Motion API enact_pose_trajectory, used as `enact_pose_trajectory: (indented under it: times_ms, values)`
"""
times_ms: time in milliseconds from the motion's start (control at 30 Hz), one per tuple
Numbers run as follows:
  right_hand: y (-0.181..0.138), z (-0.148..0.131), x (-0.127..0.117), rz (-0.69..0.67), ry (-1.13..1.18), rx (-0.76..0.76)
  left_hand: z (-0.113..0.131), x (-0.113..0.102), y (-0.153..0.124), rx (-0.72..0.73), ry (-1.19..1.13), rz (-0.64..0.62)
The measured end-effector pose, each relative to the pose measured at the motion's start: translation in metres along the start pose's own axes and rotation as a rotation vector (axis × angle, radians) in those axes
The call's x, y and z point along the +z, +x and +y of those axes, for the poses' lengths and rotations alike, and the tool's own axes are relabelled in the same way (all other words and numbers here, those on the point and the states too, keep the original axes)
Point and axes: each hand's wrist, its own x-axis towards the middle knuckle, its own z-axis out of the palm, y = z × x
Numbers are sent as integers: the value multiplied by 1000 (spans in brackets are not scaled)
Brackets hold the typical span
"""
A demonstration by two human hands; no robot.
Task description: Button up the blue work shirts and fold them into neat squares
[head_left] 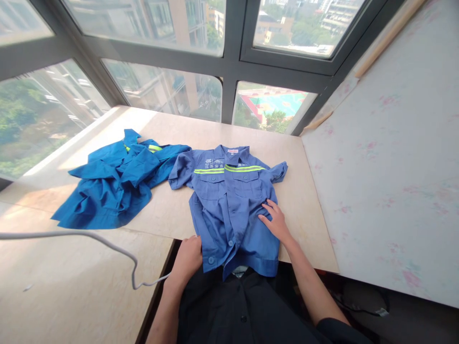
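A blue short-sleeved work shirt (229, 200) lies front up on the wooden surface, its collar toward the window. Yellow-green reflective strips and white lettering cross its chest above two flap pockets. The hem hangs over the near edge, and the front is wrinkled with the lower flaps overlapping unevenly. My left hand (189, 258) is closed at the shirt's lower left edge, its fingertips partly hidden. On the shirt's right side, below the pocket, my right hand (276, 220) rests with its fingers spread.
A crumpled, brighter blue garment (114, 184) with reflective strips lies at left, touching the shirt's sleeve. A grey cable (107, 243) crosses the left side to my left wrist. Windows (165, 86) stand behind the wooden surface (308, 229); a floral-papered wall (380, 181) bounds the right.
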Motion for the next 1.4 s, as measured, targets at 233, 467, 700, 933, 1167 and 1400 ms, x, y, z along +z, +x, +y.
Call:
enact_pose_trajectory:
  times_ms: [233,467,700,933,1167,1400]
  values:
    - [3,-7,3,8,-91,35,2,6,-9,92,-25,144]
    - [-6,-48,8,-38,26,-4,26,21,16,240,-203,205]
    - [-8,-81,2,-76,206,-61,37,29,32,235,-297,170]
    - [41,-134,-4,-167,409,-164,37,12,24,299,-398,232]
    - [95,-191,37,-674,148,-304,63,2,26,484,-261,204]
    - [131,-160,55,-699,-47,-159,55,-13,0,447,-195,-13]
